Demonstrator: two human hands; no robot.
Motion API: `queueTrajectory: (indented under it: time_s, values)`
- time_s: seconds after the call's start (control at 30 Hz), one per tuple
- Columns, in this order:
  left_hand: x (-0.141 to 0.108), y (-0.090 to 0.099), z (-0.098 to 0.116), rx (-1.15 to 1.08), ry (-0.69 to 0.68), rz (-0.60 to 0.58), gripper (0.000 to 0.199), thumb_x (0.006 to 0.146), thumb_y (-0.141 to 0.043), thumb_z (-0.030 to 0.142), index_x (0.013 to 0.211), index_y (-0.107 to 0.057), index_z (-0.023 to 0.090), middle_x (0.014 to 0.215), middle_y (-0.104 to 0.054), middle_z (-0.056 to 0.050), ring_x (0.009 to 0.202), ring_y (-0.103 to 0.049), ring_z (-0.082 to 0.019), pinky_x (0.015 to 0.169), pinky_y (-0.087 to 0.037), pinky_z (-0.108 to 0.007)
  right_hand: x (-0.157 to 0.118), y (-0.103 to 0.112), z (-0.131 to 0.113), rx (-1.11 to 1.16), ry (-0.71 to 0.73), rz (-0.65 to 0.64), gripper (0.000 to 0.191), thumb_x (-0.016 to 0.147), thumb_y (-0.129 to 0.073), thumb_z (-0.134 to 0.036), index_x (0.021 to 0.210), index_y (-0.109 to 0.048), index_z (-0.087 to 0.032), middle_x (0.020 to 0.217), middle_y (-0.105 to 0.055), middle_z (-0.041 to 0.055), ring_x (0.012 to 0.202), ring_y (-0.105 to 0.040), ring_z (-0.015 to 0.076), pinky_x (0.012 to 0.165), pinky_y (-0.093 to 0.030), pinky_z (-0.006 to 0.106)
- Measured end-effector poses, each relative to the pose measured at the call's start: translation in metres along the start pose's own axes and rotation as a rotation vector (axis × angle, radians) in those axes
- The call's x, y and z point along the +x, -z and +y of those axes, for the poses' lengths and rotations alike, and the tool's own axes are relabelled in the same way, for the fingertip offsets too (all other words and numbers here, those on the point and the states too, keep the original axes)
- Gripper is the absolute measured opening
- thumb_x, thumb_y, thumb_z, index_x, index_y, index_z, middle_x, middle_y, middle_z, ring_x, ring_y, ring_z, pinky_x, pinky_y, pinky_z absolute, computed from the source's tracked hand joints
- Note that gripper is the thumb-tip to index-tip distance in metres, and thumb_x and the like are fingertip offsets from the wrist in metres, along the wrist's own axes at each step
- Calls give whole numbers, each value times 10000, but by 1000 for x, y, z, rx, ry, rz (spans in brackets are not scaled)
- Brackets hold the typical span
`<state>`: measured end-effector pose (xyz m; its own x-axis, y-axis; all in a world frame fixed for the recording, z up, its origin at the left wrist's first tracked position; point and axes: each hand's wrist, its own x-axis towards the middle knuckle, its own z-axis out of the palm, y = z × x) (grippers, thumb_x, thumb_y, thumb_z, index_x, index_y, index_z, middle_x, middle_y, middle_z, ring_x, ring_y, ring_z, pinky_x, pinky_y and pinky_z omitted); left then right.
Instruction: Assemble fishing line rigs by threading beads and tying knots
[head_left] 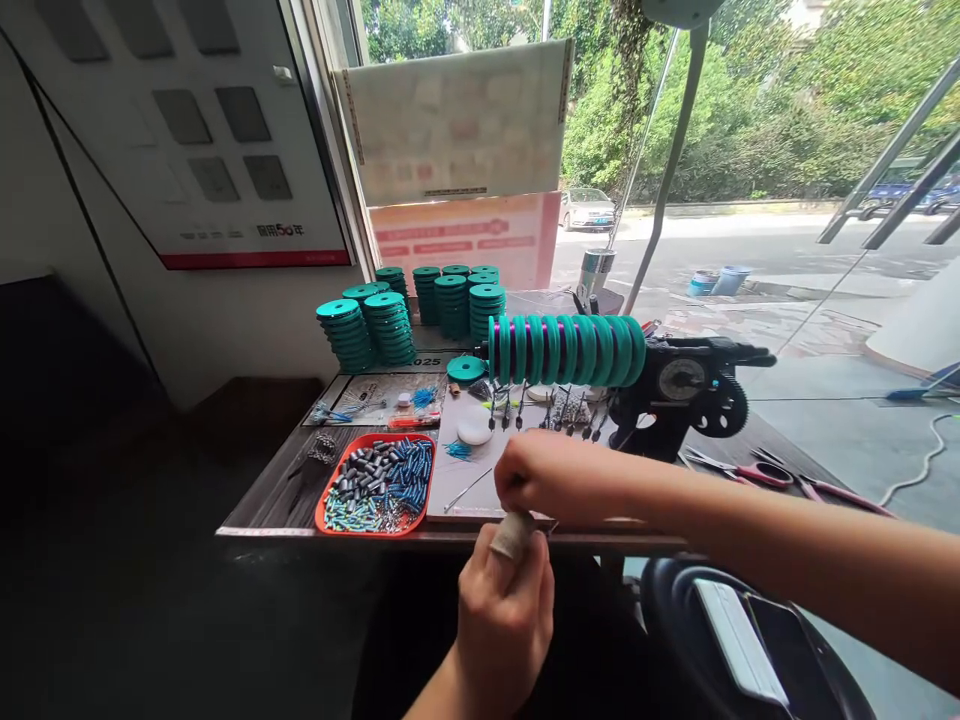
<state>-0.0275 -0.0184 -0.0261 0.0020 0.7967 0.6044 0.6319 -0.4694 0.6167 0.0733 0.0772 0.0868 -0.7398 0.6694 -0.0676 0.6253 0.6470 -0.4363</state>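
At the table's front edge my left hand [506,600] is closed, with a beige covering [512,537] around one finger. My right hand [536,475] is curled just above it, and the two hands nearly meet. Whatever lies between the fingers is hidden or too small to name. Left of them, an orange tray [321,512] holds dark cylinders, blue springs and pale green pieces. A thin metal tool [466,491] lies beside my right hand. Behind the hands, a row of teal spools [566,350] sits on a black winding device [679,385], with dark clips hanging below.
Stacks of teal discs [390,325] stand at the back left. A round white disc [475,427] lies on the board. Scissors [761,472] rest at the right, partly beyond my forearm. A black stool [664,600] carries two phone-like objects at the lower right.
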Motion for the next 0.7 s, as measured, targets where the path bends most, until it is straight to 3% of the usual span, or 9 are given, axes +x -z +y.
queueTrajectory:
  time_s: [0.1,0.17,0.23,0.3,0.33,0.43,0.6,0.7]
  values:
    - [10,8,9,-232,189,-89,215,747,-585,109,847,-735,227,856,-677,-107,804,-582,-234,778,-436,-328,0,-1,-1,30,27,-7,112,676,-643,-102,589,-686,-158,488,-586,-40,462,-507,75,444,-346,166]
    - [18,11,13,-550,538,-175,120,688,-642,107,673,-715,202,762,-653,-71,736,-556,-185,705,-430,-270,-19,-7,1,12,29,116,113,755,-598,-134,696,-692,-154,640,-637,-1,569,-547,98,527,-389,192]
    - [26,13,14,-921,953,-291,97,614,-680,87,564,-661,168,649,-612,-30,602,-503,-117,559,-395,-208,-48,-19,6,-61,65,375,163,837,-512,-150,799,-670,-142,758,-631,51,656,-553,128,591,-403,236]
    - [32,12,12,-1134,1194,-377,82,557,-684,72,555,-638,140,597,-598,-15,510,-456,-74,470,-352,-176,-77,-39,14,-224,270,778,201,874,-462,-150,805,-651,-152,649,-585,34,575,-524,126,539,-382,246]
    - [34,12,10,-1183,1252,-399,79,540,-682,69,565,-636,128,591,-601,-18,488,-452,-64,449,-345,-167,-87,-51,18,-293,380,833,223,884,-429,-125,829,-643,-151,605,-570,21,556,-523,127,535,-380,252]
    - [37,11,7,-1264,1346,-430,90,520,-681,57,565,-622,108,569,-598,-17,474,-486,-54,431,-350,-144,-100,-82,29,-449,554,733,282,900,-355,-73,921,-633,-117,542,-565,5,503,-524,136,510,-358,281]
    - [35,11,8,-1326,1394,-413,124,526,-695,30,549,-606,113,512,-558,18,452,-493,-41,422,-353,-123,-90,-99,32,-462,543,804,280,890,-364,-54,902,-640,-101,555,-597,18,494,-527,142,497,-357,290]
    - [31,9,8,-1345,1368,-409,130,522,-711,27,553,-613,106,507,-556,13,445,-495,-51,416,-355,-140,-90,-103,29,-327,468,878,280,904,-375,-89,860,-648,-134,553,-585,16,504,-519,138,510,-403,272]
